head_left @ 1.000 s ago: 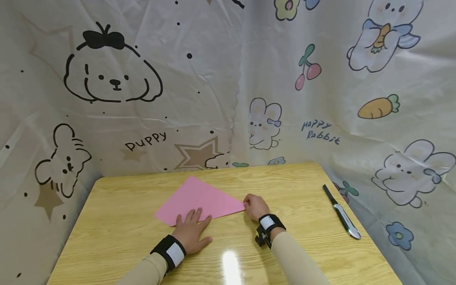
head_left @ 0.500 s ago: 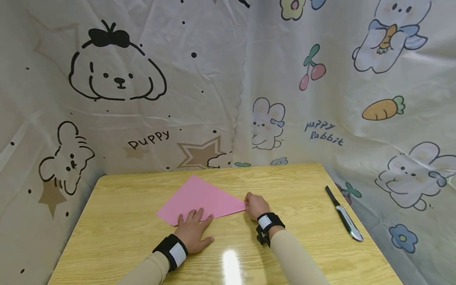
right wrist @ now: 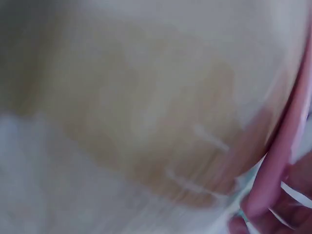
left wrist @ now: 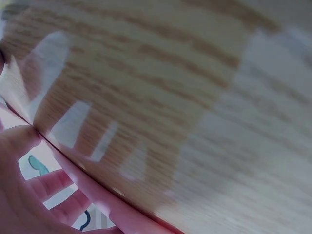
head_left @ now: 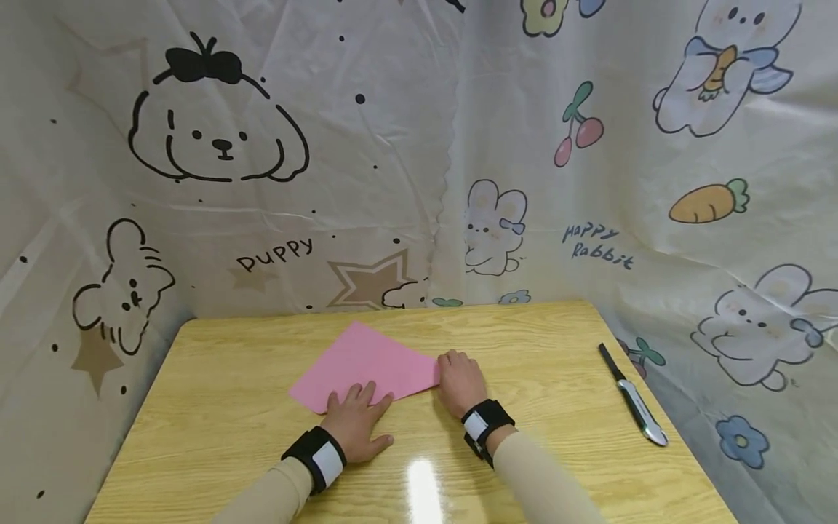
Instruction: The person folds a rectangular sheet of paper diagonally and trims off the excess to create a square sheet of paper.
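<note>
The paper (head_left: 376, 356), just below the frame's centre, is probably light and bendy (creases easily), best held by corners; left hand (head_left: 353, 428) spread on its lower edge, right hand (head_left: 461, 383) gripping its rightmost corner.

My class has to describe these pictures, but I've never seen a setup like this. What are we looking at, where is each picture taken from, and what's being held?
There is no robot: a person's bare left hand and right hand do the work. The wide views are taken from the head, looking forward and down; the close ones from each wrist, looking at that hand. The right wrist view is blurred. On the wooden table lie a pink sheet of paper and, off to the right, what looks like a cutter. The left hand rests spread on the paper's near edge, while the right hand grips its right end.
</note>
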Available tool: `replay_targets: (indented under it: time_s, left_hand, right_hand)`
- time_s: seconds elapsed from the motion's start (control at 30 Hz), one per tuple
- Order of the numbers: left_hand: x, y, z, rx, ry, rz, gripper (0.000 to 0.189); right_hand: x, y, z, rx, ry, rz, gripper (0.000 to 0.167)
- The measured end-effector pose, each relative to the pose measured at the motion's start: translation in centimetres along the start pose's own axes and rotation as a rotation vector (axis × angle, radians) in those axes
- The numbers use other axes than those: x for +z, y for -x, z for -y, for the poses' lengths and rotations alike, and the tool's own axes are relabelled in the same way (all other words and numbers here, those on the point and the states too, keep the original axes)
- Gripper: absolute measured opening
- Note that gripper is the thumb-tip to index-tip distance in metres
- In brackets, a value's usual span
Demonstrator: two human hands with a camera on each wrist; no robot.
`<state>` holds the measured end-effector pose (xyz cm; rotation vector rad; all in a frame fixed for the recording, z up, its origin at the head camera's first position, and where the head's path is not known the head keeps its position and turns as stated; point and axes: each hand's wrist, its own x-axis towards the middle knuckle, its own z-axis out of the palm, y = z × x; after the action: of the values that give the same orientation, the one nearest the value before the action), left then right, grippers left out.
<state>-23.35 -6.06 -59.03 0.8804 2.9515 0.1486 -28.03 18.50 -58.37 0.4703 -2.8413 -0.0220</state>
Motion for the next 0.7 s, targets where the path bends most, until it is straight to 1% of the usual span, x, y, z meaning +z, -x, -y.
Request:
replay_targets:
  time_s: [0.03, 0.07, 0.1, 0.17, 0.23, 0.3, 0.33, 0.43, 0.53, 0.7]
  left_hand:
    - [0.0, -0.1, 0.0, -0.002, -0.004, 0.001, 0.075]
    - [0.0, -0.1, 0.0, -0.006, -0.008, -0.001, 0.075]
    - [-0.1, -0.1, 0.1, -0.010, -0.010, -0.006, 0.075]
    - [0.0, -0.3, 0.1, -0.017, -0.014, -0.015, 0.075]
    - [0.0, -0.3, 0.0, -0.022, -0.020, -0.015, 0.075]
    - [-0.1, -0.3, -0.2, -0.023, -0.014, -0.016, 0.075]
    - [-0.2, -0.2, -0.3, -0.022, -0.011, -0.017, 0.075]
    - [-0.7, 0.0, -0.7, -0.017, -0.009, -0.002, 0.074]
    - [-1.2, 0.2, -0.8, -0.019, -0.009, 0.015, 0.074]
    - [-1.5, 0.1, -0.7, -0.013, -0.006, 0.055, 0.075]
  right_hand:
    - [-0.2, 0.2, 0.8, -0.061, 0.044, -0.019, 0.037]
    - [-0.6, 0.3, 1.6, -0.123, 0.072, -0.015, 0.044]
    - [-0.9, 0.5, 2.5, -0.181, 0.085, 0.005, 0.049]
    - [-1.3, 0.9, 3.9, -0.273, 0.070, 0.083, 0.057]
    - [-1.4, 1.5, 4.9, -0.326, 0.031, 0.190, 0.065]
    - [-1.2, 2.0, 5.4, -0.335, -0.005, 0.303, 0.072]
    - [-1.0, 2.3, 5.4, -0.332, -0.010, 0.344, 0.075]
    - [0.1, 2.6, 5.1, -0.320, -0.006, 0.416, 0.080]
    - [0.8, 2.6, 4.7, -0.328, -0.001, 0.433, 0.084]
    - [0.7, 2.3, 4.5, -0.342, -0.022, 0.445, 0.087]
